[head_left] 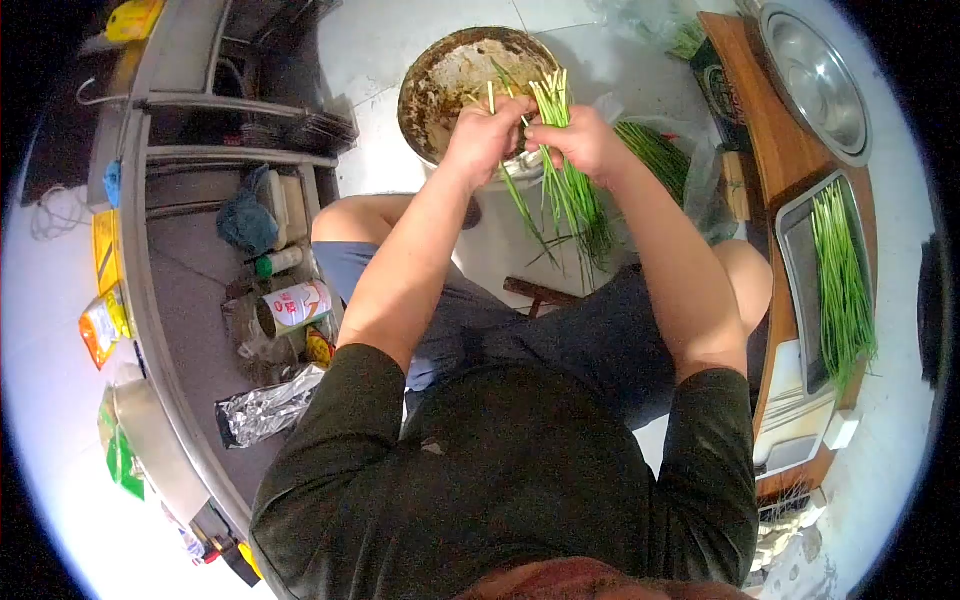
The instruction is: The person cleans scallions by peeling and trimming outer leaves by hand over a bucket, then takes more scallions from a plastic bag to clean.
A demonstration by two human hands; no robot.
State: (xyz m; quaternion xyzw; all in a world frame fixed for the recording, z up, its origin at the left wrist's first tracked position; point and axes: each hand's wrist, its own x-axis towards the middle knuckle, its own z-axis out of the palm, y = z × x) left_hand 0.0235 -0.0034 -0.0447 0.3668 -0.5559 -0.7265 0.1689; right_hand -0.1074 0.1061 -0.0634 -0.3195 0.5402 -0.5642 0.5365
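My right hand (pixel 580 140) is closed around a bunch of chives (pixel 572 195), pale cut ends up and green leaves hanging down. Close beside it, my left hand (pixel 488 138) is closed on a few separate chive stalks (pixel 518 200); its fingertips nearly meet those of the right. Both hands are over the near right rim of a round, stained pan (pixel 425 95) on the floor. More chives (pixel 655 160) lie in a clear plastic bag just right of my right hand.
On the wooden surface (pixel 745 60) at right are a steel bowl (pixel 815 85) and a metal tray (pixel 800 270) of chives (pixel 840 270). A shelf unit (pixel 185 300) at left holds a can (pixel 297 305), foil (pixel 270 405) and a blue cloth (pixel 247 215).
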